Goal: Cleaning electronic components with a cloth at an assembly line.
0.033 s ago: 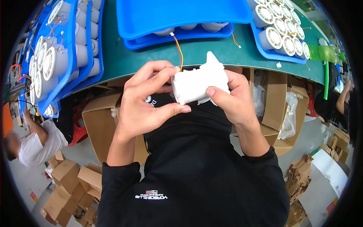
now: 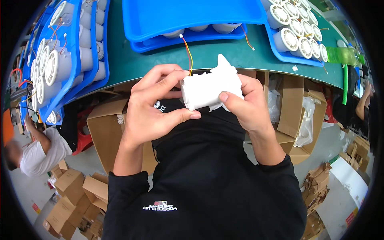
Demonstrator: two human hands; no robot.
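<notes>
A white moulded plastic housing [image 2: 208, 89] is held in front of my body, at the near edge of the bench. A pointed fin sticks up from its far side. From its left end rise thin red and yellow wires [image 2: 190, 54], tipped with a small white connector [image 2: 181, 36]. My right hand [image 2: 250, 100] grips the right end, thumb pressed on the near face. Around the left end curls my left hand [image 2: 156, 102], fingertips at the upper corner and thumb by the lower one. The fingers behind the housing are partly hidden.
Blue trays [image 2: 192, 20] lie stacked on the green bench [image 2: 160, 60]. More trays at the left and right hold white round fan-like units [image 2: 52, 66] with wires. A green bottle [image 2: 342, 56] lies far right. Cardboard boxes [image 2: 106, 132] stand below; a person [image 2: 44, 150] is at the left.
</notes>
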